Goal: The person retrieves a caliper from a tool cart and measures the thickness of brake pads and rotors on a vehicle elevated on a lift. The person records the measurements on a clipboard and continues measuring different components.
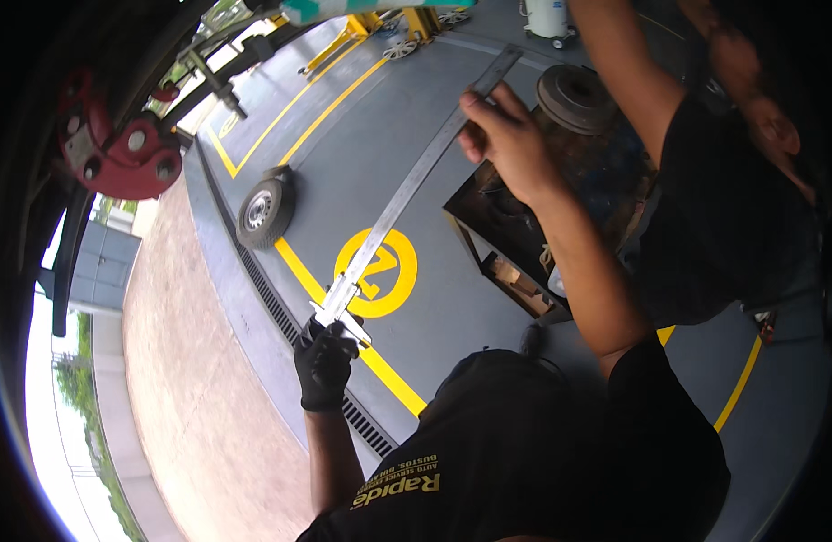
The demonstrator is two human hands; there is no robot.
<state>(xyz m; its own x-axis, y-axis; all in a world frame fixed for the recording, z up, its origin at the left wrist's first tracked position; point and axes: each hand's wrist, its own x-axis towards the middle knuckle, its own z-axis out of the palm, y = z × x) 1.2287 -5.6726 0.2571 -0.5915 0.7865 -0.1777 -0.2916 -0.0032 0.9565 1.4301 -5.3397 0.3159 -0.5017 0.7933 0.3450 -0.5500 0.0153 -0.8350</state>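
A long metal vernier caliper (402,200) stretches diagonally before me, its jaws at the lower left and the bare end of its beam at the upper right. My left hand (324,366), in a black glove, is closed around the jaw end beside the sliding part. My bare right hand (508,135) grips the beam near its far end, fingers wrapped around it. Close to the right hand, a round grey brake drum (574,99) rests on a dark, stained cart (597,167).
At right, another person in a dark shirt (723,217) stands by the cart, one arm reaching over it. A wheel (265,210) stands on the grey floor near a drain grate (262,280). A red metal part (122,149) hangs at upper left. Yellow lift posts (422,24) stand farther back.
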